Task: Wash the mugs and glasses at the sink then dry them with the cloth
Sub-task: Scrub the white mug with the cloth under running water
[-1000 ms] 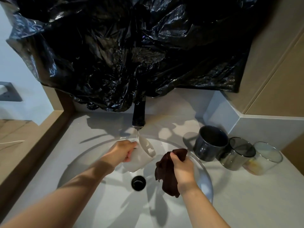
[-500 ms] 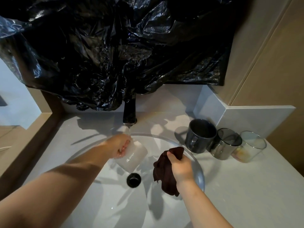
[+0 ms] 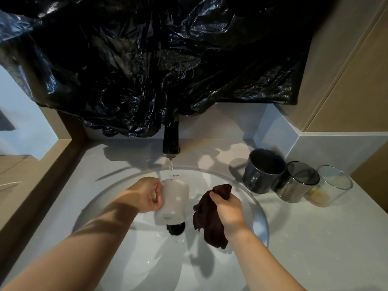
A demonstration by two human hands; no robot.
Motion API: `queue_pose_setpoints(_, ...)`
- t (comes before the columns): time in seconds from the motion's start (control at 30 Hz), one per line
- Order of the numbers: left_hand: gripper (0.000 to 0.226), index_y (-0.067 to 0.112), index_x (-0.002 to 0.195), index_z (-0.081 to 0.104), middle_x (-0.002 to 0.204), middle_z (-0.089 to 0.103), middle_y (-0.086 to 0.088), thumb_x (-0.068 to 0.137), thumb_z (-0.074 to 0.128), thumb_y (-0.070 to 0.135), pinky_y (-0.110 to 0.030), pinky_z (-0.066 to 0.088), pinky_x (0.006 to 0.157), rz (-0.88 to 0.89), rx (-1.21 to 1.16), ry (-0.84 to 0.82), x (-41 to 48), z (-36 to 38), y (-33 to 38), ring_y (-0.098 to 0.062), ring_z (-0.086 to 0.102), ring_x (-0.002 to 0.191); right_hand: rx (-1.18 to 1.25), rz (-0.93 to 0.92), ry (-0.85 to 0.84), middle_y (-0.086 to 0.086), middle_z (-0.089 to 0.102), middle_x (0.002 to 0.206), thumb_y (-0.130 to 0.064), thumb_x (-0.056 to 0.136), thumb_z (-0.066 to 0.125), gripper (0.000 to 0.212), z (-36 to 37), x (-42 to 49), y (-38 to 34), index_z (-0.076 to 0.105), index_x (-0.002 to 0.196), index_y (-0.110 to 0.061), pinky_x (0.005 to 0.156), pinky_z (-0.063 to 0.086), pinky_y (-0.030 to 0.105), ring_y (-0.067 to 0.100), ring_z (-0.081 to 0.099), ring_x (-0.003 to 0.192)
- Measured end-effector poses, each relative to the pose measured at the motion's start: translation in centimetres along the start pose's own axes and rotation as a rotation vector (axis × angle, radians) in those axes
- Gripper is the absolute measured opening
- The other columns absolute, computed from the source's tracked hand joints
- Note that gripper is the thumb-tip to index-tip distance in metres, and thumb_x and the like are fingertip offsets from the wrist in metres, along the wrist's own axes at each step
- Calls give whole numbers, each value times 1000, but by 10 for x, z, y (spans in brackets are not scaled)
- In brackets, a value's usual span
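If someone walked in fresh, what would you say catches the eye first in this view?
A crumpled black plastic sheet hangs over the wall above the tap. Below, the left hand holds a white mug under its stream, while the right hand grips a dark brown cloth over the basin.

Rear wall: upper span covered by crumpled, glossy black plastic sheeting, its ragged lower edge hanging just above a pale grey stone-look countertop. Right side: matte beige wall panels with thin seams, set above a low light grey upstand that steps around the corner at the counter's back edge. Left side: brown wood-toned ledge running beside the counter, pale bluish-white wall beyond it; lighting hard, casting sharp dark shadows across the counter surface.
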State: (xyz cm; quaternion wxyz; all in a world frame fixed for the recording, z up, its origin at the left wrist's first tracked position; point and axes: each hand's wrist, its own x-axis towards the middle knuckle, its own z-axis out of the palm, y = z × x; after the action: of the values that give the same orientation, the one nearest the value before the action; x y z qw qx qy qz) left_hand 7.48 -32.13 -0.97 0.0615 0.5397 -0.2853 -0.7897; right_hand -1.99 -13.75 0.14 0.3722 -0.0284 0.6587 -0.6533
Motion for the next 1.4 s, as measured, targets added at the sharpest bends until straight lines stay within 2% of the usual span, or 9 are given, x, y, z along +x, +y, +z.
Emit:
queue_pose_setpoints(0.27, 34, 13, 63, 48, 61, 35, 1, 95, 52, 22, -22, 35, 56, 217, 262, 84, -9, 10, -1, -10, 30, 55, -217, 8, -42, 13, 72, 82, -12, 83, 57, 27, 5, 8, 1, 56, 109, -6, 80, 54, 37, 26, 68, 82)
queue_pose_setpoints(0.4, 29, 12, 67, 51, 62, 38, 1, 95, 54, 22, -25, 39, 57, 177, 233, 46, -12, 15, -5, -10, 33, 55, -185, 86, -88, 17, 67, 84, -23, 88, 48, 21, 4, 5, -4, 44, 107, -15, 76, 50, 38, 31, 65, 85)
queue_pose_setpoints(0.53, 24, 13, 73, 51, 65, 40, 2, 94, 56, 24, -26, 40, 57, 155, 199, 61, -12, 14, -10, -9, 33, 56, -253, 78, -155, 27, 69, 91, -51, 68, 48, 66, 2, 10, 1, 50, 114, -4, 90, 50, 50, 40, 66, 88)
queue_pose_setpoints(0.67, 30, 14, 70, 49, 56, 40, 2, 94, 56, 31, -25, 38, 56, 142, 42, 80, -10, 9, -16, -11, 31, 54, -223, -13, -86, 21, 66, 80, -38, 96, 42, 32, 1, 12, 2, 53, 97, -8, 77, 53, 45, 36, 65, 76)
queue_pose_setpoints(0.83, 28, 15, 69, 49, 46, 39, 2, 93, 59, 24, -21, 43, 49, 198, 3, 47, -9, 9, -19, -11, 28, 51, -332, -87, -48, 2, 65, 89, -16, 91, 58, 5, 0, 18, 6, 60, 93, -20, 83, 51, 35, 20, 64, 86)
queue_pose_setpoints(1.0, 31, 11, 68, 49, 65, 41, -4, 95, 56, 23, -27, 49, 63, 462, 344, 80, -12, 15, -22, -15, 42, 60, -366, -118, -69, -4, 63, 60, -5, 90, 58, 13, -4, 18, 4, 62, 88, -16, 70, 51, 25, 4, 62, 51)
queue_pose_setpoints(1.2, 34, 22, 61, 59, 71, 56, -2, 91, 59, 37, -36, 52, 67, 786, 922, 23, -23, -8, -18, -18, 55, 68, -325, -77, -110, 5, 65, 55, -5, 91, 56, 9, -5, 17, 4, 62, 89, -13, 65, 54, 28, 18, 66, 53)
queue_pose_setpoints(1.3, 38, 30, 53, 55, 63, 53, 4, 90, 60, 38, -27, 40, 60, 911, 1229, -15, -34, -13, -15, -13, 49, 60, -329, -66, -119, -5, 62, 54, -6, 91, 57, 8, -6, 14, 1, 62, 91, -12, 49, 47, 12, 2, 60, 44)
queue_pose_setpoints(1.4, 38, 25, 59, 44, 69, 50, 3, 94, 56, 34, -15, 32, 59, 1057, 1601, -54, -34, -17, -19, -12, 46, 67, -336, -53, -114, -4, 62, 57, -7, 91, 58, 8, -5, 12, 0, 63, 91, -14, 50, 46, 11, 0, 59, 44)
